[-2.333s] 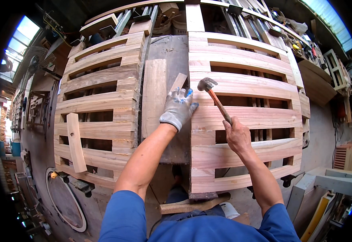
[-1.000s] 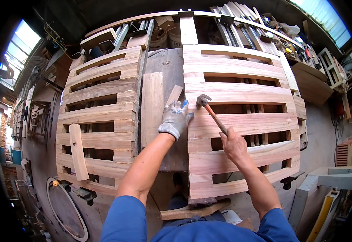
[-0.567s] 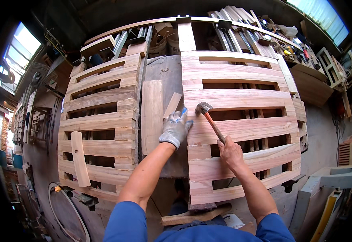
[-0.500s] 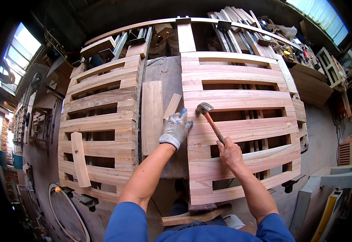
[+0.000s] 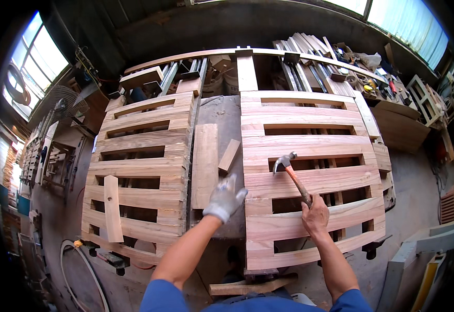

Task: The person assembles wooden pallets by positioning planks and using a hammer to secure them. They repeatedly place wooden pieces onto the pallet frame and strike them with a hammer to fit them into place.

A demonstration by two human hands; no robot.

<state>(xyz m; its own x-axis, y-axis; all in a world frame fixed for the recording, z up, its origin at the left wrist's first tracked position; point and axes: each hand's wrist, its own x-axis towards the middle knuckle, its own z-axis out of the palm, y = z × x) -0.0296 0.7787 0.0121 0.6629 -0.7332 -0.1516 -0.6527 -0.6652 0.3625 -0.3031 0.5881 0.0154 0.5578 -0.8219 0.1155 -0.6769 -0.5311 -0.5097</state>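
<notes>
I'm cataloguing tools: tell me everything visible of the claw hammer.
The claw hammer has a grey metal head, its curved claw toward the left, and a handle orange near the head, brownish below. It slants forward-left over the right-hand slatted wooden panel. The bare right hand grips the handle's lower part. Whether the head touches the panel is unclear.

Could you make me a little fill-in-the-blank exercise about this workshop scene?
The bare right hand holds a metal-headed, partly orange claw ____.
The left hand wears a light grey ____.
The short pale wooden block lies to the ____ of the long flat wooden board.

Missing words: hammer; glove; right.
</notes>
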